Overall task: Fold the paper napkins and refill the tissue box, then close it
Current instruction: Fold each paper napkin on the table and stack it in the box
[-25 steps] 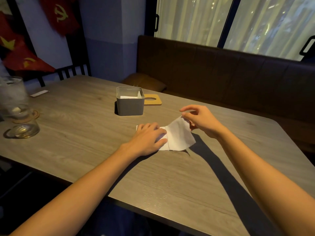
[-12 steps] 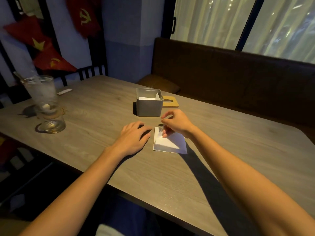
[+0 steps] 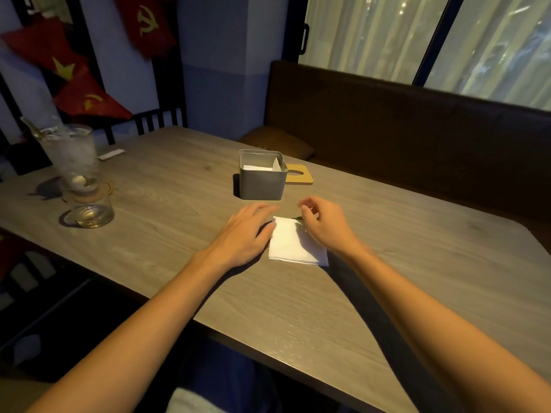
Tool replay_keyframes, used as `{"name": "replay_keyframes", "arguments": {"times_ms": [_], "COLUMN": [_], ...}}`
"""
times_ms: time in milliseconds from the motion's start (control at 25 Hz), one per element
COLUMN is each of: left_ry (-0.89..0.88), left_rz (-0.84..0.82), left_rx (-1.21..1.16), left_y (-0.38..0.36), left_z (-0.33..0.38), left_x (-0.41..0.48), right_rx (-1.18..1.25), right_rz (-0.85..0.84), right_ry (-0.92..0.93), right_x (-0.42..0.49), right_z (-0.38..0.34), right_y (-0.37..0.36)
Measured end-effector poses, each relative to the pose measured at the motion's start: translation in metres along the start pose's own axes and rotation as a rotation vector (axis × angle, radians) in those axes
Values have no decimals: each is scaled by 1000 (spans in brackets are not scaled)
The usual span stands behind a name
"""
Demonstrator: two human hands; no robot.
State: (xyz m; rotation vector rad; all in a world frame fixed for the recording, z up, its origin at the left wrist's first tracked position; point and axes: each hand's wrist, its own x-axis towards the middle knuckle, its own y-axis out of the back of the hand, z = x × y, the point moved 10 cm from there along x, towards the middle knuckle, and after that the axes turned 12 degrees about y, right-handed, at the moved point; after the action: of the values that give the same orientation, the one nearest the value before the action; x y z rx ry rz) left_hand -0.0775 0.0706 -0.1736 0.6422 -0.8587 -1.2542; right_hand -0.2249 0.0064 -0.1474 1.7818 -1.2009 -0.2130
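Folded napkin (image 3: 293, 242) lies flat on desk (image 3: 402, 278), just in front of open box (image 3: 262, 186); lid (image 3: 302, 174) lies behind it. Left hand (image 3: 241, 234) flat, fingers straight, at napkin's left edge. Right hand (image 3: 325, 225) above far corner, loosely curled, empty. Risk: unpressed fold may spring open, or snag on the tilted sheet in the box. Wood-grain desk, glasses (image 3: 89, 210) left, dark bench (image 3: 387, 120), curtained window.

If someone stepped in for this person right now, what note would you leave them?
Left hand: open, flat on the table beside the folded napkin.
Right hand: fingers loosely curled over the napkin's far corner, holding nothing.
Tissue box: open, some napkins inside; its wooden lid lies just behind it.
Done: this napkin folded.
Left: put it in the box, fit the lid.
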Motion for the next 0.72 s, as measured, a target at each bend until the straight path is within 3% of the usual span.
{"name": "replay_keyframes", "arguments": {"times_ms": [120, 320, 560, 720], "left_ry": [-76, -28, 15, -23], "left_rz": [-117, -272, -326, -301], "left_rx": [74, 381, 480, 385], "left_y": [-27, -56, -42, -35], "left_z": [34, 26, -1, 9], "left_x": [4, 0, -11, -9], "right_rx": [-186, -399, -464, -374], "right_rz": [-156, -445, -489, -401], "right_ry": [131, 42, -36, -92], "right_x": [-20, -34, -49, -61], "right_z": [-2, 18, 46, 54], "right_y": [-22, -52, -32, -4]}}
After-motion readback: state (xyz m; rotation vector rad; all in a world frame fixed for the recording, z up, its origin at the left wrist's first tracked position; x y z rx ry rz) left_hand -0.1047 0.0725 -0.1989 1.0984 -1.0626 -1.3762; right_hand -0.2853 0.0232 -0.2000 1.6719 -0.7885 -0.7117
